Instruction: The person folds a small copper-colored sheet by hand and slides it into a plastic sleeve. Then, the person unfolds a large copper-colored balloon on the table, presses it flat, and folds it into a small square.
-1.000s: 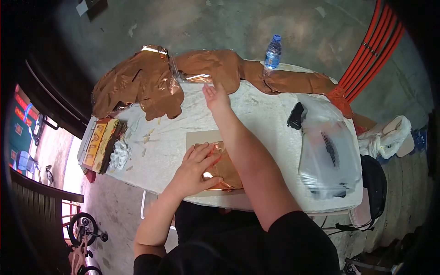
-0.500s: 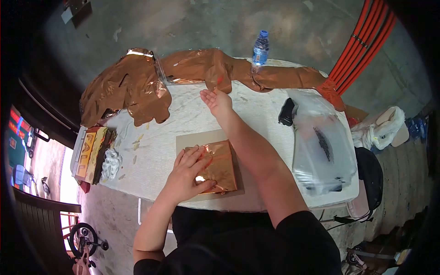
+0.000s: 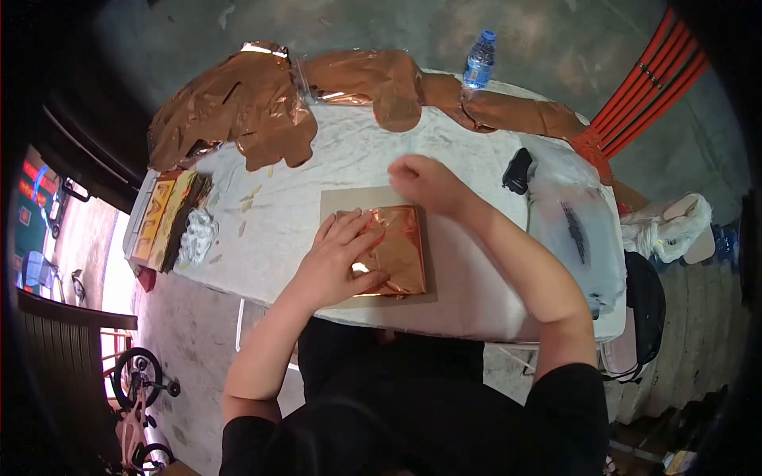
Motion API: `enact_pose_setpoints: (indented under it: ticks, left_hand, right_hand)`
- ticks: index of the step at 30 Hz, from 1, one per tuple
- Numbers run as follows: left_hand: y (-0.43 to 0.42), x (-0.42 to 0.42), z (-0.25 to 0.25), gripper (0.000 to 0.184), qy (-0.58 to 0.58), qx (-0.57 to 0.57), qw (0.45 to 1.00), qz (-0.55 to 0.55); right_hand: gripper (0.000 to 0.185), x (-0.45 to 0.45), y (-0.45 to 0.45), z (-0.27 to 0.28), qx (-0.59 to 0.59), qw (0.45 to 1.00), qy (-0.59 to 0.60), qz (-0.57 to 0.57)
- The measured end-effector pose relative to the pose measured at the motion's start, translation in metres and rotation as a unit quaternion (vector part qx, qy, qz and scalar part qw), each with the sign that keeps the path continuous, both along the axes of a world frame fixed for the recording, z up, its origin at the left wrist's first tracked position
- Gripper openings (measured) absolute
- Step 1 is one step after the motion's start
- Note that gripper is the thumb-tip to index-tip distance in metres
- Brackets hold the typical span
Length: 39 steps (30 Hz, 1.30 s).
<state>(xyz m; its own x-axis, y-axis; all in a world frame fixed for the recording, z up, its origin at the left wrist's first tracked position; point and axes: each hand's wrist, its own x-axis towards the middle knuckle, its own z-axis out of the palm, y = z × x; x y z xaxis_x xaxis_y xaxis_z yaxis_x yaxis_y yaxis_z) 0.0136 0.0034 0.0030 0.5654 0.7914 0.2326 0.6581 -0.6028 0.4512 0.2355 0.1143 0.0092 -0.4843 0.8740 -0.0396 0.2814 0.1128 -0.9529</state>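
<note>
My left hand (image 3: 333, 266) lies flat on a square block wrapped in shiny copper foil (image 3: 402, 254), fingers stretched over its left part. Underneath the block is a greyish-beige board (image 3: 340, 201), its edges showing around it. My right hand (image 3: 432, 184) hovers just past the block's far right corner, apart from it. Its fingers are curled into a loose fist, and no object shows in them.
Copper foil sheets (image 3: 238, 111) lie along the table's far edge, with a water bottle (image 3: 479, 60) beside them. Clear plastic bags (image 3: 556, 238) and a black object (image 3: 517, 171) are on the right. Boxes (image 3: 163, 218) and a crumpled white bundle (image 3: 198, 238) sit left.
My right hand has drawn back from the far foil towards the block, and its fingers have gone from spread to curled. My left hand stays on the block. The view has shifted slightly.
</note>
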Motion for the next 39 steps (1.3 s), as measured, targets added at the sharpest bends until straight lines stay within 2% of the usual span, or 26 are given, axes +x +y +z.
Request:
enact_pose_setpoints:
  ticks: [1,2,3,5,6,8,13,21,30,32,36,38,39]
  left_hand:
    - [0.000,0.000,0.001,0.061,0.004,0.004,1.000,0.000]
    - [0.000,0.000,0.001,0.062,0.007,0.008,1.000,0.000]
    - [0.000,0.000,0.001,0.062,0.007,0.005,1.000,0.004]
    - [0.000,-0.001,0.000,0.063,0.008,0.005,1.000,0.000]
    - [-0.001,-0.001,-0.002,0.063,0.009,-0.003,1.000,0.004]
    - [0.000,0.000,-0.003,0.064,0.007,0.015,1.000,0.006]
    - [-0.001,0.000,-0.002,0.066,0.029,0.006,1.000,0.004]
    - [-0.002,-0.007,-0.004,0.087,0.071,0.009,0.996,0.052]
    - [-0.002,-0.021,0.001,0.091,0.089,-0.021,0.995,0.050]
    - [-0.001,-0.021,0.000,0.090,0.083,-0.020,0.995,0.043]
    - [0.000,-0.018,-0.001,0.090,0.073,-0.012,0.997,0.037]
    - [0.002,-0.012,-0.004,0.092,0.074,-0.010,0.996,0.037]
    - [0.004,-0.009,-0.006,0.093,0.075,-0.010,0.996,0.040]
  right_hand:
    - [0.036,0.007,-0.016,-0.005,0.125,0.988,-0.085,0.027]
    - [0.035,0.010,-0.030,-0.009,0.246,0.953,-0.167,0.054]
    - [0.035,0.010,-0.046,0.000,0.244,0.954,-0.166,0.059]
    - [0.053,0.008,-0.075,0.025,0.190,0.931,-0.280,0.138]
    - [0.053,0.009,-0.081,0.016,0.183,0.932,-0.278,0.143]
    - [0.074,0.013,-0.089,-0.007,0.279,0.900,-0.312,0.122]
    - [0.088,0.019,-0.087,-0.024,0.285,0.888,-0.337,0.129]
    - [0.098,0.025,-0.084,-0.015,0.308,0.854,-0.393,0.145]
    - [0.113,0.031,-0.082,-0.015,0.306,0.844,-0.420,0.134]
    - [0.115,0.037,-0.083,-0.005,0.263,0.854,-0.421,0.157]
    - [0.109,0.046,-0.084,0.002,0.214,0.877,-0.411,0.127]
    - [0.091,0.047,-0.081,0.007,0.183,0.918,-0.348,0.049]
    - [0.091,0.047,-0.080,0.006,0.185,0.917,-0.350,0.048]
